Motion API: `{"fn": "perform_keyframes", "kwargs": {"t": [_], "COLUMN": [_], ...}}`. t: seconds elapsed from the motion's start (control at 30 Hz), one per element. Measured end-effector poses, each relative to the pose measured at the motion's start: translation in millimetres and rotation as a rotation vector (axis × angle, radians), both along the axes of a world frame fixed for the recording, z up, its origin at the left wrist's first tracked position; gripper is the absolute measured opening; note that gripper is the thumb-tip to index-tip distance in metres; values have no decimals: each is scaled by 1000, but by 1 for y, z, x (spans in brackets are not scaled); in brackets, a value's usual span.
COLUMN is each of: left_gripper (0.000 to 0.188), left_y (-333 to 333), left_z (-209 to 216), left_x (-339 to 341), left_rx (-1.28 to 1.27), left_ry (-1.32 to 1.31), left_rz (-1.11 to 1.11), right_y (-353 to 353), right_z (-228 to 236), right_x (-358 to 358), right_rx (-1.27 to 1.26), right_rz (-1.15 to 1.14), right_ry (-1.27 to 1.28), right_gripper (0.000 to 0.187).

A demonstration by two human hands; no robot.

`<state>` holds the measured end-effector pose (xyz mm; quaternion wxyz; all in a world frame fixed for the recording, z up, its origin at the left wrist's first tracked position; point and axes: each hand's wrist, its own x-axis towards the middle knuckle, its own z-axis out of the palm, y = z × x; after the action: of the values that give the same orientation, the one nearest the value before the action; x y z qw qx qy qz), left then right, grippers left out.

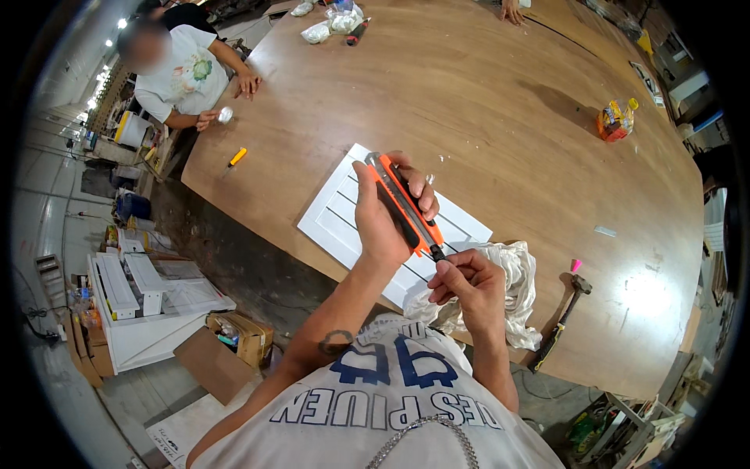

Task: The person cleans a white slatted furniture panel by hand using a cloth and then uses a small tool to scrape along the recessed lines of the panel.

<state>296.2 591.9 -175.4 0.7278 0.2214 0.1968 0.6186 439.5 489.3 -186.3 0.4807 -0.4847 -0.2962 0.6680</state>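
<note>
My left hand [381, 215] is closed round an orange and black utility knife [405, 201], held at a slant above the table. With thumb and fingers, my right hand [472, 283] pinches the small black piece [437, 254] at the knife's near end. I cannot make out whether that piece is apart from the body. Below both hands lies a white grooved panel [332, 213], partly covered by them. A crumpled white cloth [517, 291] sits beside the panel, behind my right hand.
On the brown table [484, 102] lie a hammer [568, 313], a small pink piece [576, 265], a yellow-handled tool [237, 157] and a bottle [617, 119]. A co-worker [183, 70] leans at the far left edge. White panels [117, 285] and a cardboard box [242, 336] stand left.
</note>
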Motion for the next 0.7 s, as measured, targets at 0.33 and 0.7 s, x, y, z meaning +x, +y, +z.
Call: {"fn": "perform_keyframes", "kwargs": {"t": [0.33, 0.7], "left_gripper": [59, 58], "left_y": [-7, -5], "left_z": [5, -3], "left_x": [7, 20], "left_rx": [-58, -89], "left_ry": [-15, 3], "left_rz": [53, 16], "right_y": [-12, -3], "right_z": [-6, -3], "right_x": [-8, 0], "right_rx": [85, 47], "right_rz": [-140, -46], "right_ry": [53, 28], "right_gripper": [21, 23]}}
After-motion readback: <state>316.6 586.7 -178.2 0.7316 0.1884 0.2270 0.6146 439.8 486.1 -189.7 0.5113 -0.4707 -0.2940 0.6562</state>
